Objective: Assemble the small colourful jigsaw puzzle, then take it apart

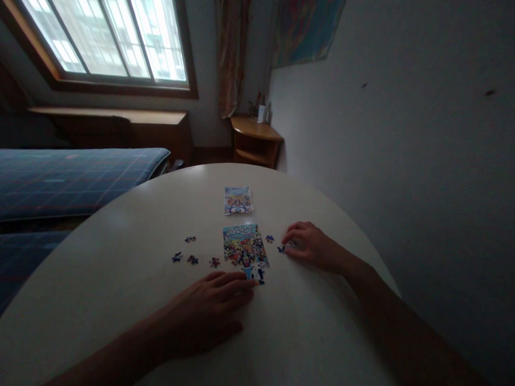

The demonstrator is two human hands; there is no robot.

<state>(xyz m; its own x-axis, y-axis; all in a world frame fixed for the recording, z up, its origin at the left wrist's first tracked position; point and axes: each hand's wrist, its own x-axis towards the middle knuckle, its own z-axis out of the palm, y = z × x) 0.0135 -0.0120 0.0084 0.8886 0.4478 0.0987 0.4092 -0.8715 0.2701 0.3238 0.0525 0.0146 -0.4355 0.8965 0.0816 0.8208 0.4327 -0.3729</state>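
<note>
A partly joined jigsaw puzzle [243, 243] with a crowded colourful picture lies flat on the white round table [313, 332]. Its lower edge is uneven, and pale blue and white pieces [257, 273] sit at the bottom. My left hand [215, 307] lies low with stretched fingers, its fingertips touching those bottom pieces. To the right of the puzzle, my right hand [312, 247] has curled fingers, with thumb and forefinger closed around a small puzzle piece [291, 244]. A dark loose piece [281, 249] lies beside those fingertips, and another piece [270, 238] is nearer the puzzle.
Several loose pieces lie left of the puzzle, among them one piece [214, 262] close to it and another piece [177, 256] farther out. Beyond the puzzle is a small printed picture sheet [238, 200]. A mattress [71, 180] stands left; a wall [408, 154] is right.
</note>
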